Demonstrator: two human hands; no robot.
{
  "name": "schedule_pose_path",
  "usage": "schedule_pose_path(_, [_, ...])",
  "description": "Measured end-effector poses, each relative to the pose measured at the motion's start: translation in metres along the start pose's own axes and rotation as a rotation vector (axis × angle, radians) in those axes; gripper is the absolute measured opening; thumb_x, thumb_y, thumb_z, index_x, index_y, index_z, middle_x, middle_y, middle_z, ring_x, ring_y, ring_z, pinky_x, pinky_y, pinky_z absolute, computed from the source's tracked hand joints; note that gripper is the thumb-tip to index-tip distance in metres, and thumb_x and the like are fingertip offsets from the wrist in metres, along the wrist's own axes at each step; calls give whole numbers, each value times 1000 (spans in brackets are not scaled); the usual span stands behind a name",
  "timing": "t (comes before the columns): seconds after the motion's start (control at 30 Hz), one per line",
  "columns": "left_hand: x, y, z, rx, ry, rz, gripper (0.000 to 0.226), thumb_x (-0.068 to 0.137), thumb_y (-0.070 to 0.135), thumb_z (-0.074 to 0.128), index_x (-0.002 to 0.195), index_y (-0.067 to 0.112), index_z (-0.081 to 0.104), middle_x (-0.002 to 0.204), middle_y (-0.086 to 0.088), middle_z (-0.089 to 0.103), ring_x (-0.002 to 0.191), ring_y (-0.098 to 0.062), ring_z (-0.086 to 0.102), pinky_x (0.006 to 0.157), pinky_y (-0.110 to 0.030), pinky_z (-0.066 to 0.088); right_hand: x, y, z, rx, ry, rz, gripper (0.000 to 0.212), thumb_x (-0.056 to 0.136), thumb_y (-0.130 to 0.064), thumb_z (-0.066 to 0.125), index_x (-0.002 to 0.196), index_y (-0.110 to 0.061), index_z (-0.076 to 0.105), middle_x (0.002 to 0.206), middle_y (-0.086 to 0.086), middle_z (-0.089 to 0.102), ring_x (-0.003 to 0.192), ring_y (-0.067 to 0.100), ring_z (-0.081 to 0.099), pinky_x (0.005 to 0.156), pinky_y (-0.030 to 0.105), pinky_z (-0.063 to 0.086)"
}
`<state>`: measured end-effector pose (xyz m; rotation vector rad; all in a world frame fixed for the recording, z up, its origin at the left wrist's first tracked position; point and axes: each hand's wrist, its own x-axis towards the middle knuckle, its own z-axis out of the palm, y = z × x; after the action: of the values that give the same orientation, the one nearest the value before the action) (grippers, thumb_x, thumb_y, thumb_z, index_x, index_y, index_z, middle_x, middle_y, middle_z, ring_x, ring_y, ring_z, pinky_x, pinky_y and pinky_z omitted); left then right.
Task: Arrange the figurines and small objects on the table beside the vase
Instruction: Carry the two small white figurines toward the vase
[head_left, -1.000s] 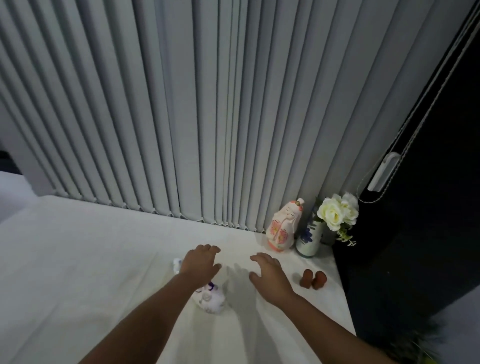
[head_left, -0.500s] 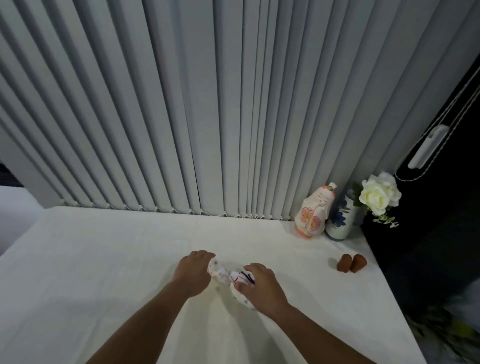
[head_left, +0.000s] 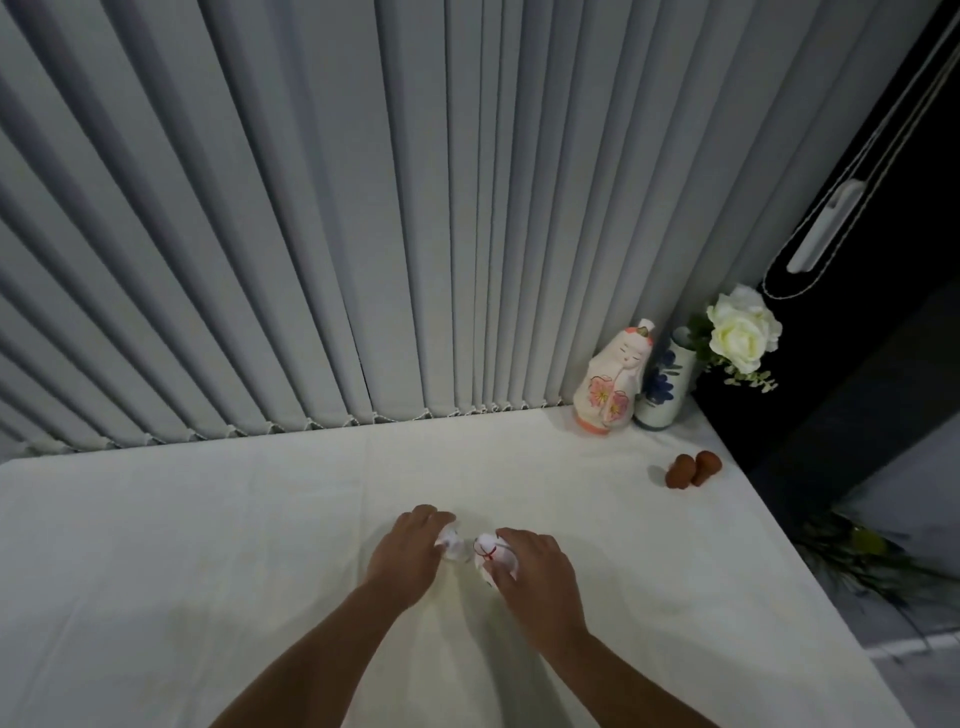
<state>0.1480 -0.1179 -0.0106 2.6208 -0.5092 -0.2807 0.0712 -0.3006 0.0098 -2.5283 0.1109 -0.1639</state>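
Since a second ago both hands have drawn back from the far right corner toward the middle of the table, and each now has a small white figurine where before they hovered spread and empty over the cloth. The left hand (head_left: 408, 553) is curled over a small white figurine (head_left: 451, 543), its fingers (head_left: 431, 517) closed around it from the left, with only a pale edge of the piece showing past the knuckles. The right hand (head_left: 535, 577) grips a second white figurine (head_left: 491, 553), which bears a thin red mark; thumb and fingers are wrapped around its right side. The two pieces sit just beside each other, low over the white table (head_left: 208, 545), roughly midway between its left and right edges; whether they touch the cloth cannot be told. In the far right corner stands a white vase (head_left: 662, 389) painted with blue flowers and holding a white rose (head_left: 743, 332). Touching its left side is a taller doll figurine (head_left: 610, 384), cream with pink blossoms, upright against the grey vertical blinds (head_left: 363, 208) that run along the far edge. Near the right edge, in front of the vase, lie two small brown pieces (head_left: 693, 470), side by side and touching.
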Motion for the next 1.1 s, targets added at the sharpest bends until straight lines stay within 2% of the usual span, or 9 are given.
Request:
schedule_pose_path(0.07, [1, -2, -2, -4, 19, 5, 39, 88, 15, 51, 126, 23, 55, 127, -3, 56, 113, -24, 53, 91, -38, 49, -3, 0, 0, 9, 4, -4, 40, 81, -48, 40, 108, -29, 62, 104, -12, 69, 94, 16, 59, 76, 26, 43])
schedule_pose_path(0.13, [1, -4, -6, 0, 31, -16, 41, 85, 32, 42, 123, 26, 57, 119, -1, 60, 109, -23, 56, 86, -36, 50, -6, 2, -1, 35, 4, -2, 37, 82, -48, 44, 109, -29, 61, 104, -12, 69, 96, 15, 58, 76, 23, 40])
schedule_pose_path(0.2, [4, -7, -8, -19, 50, -29, 53, 79, 46, 32, 122, 28, 58, 114, 0, 62, 106, -22, 59, 83, -34, 50, -6, 5, -3, 64, -22, -1, 29, 86, -42, 53, 112, -30, 59, 107, -13, 67, 99, 13, 56, 76, 19, 37])
schedule_pose_path(0.33, [19, 2, -12, -30, 74, -37, 41, 85, 36, 48, 123, 24, 57, 114, -2, 63, 107, -23, 59, 85, -34, 49, 2, 13, -13, 65, -117, 20, 33, 90, -40, 55, 122, -33, 53, 115, -10, 64, 108, 15, 53, 83, 25, 41])
schedule_pose_path(0.47, [37, 17, -15, -86, 92, -9, 66, 70, 52, 30, 120, 21, 58, 115, -3, 65, 108, -24, 60, 89, -36, 51, 19, 25, -31, 30, -161, 44, 36, 90, -41, 53, 125, -33, 51, 118, -6, 63, 112, 16, 52, 89, 28, 41])
schedule_pose_path(0.67, [75, 42, -12, -117, 135, 3, 38, 82, 24, 56, 120, 17, 60, 118, -6, 65, 111, -27, 59, 93, -39, 49, 58, 53, -76, -25, -106, 16, 36, 90, -33, 55, 125, -26, 53, 118, -1, 66, 108, 21, 55, 88, 29, 39])
schedule_pose_path(0.83, [108, 67, -6, -109, 105, 29, 39, 83, 18, 59, 122, 19, 59, 119, -5, 64, 113, -27, 57, 94, -37, 49, 94, 81, -102, -127, -141, -2, 34, 91, -31, 53, 124, -24, 52, 118, 2, 66, 109, 24, 54, 94, 33, 35])
schedule_pose_path(0.97, [131, 84, 1, -99, 38, 9, 48, 77, 28, 46, 124, 20, 57, 121, -4, 61, 115, -25, 55, 94, -36, 48, 119, 102, -109, -149, -171, 40, 36, 93, -30, 51, 128, -24, 49, 122, 3, 63, 114, 24, 51, 98, 33, 33])
schedule_pose_path(1.1, [150, 94, 14, -124, 47, -10, 42, 82, 10, 55, 123, 21, 57, 121, -4, 60, 115, -25, 54, 94, -37, 48, 135, 120, -109, -170, -209, 60, 37, 93, -30, 49, 129, -25, 48, 124, 3, 62, 114, 23, 49, 100, 35, 34])
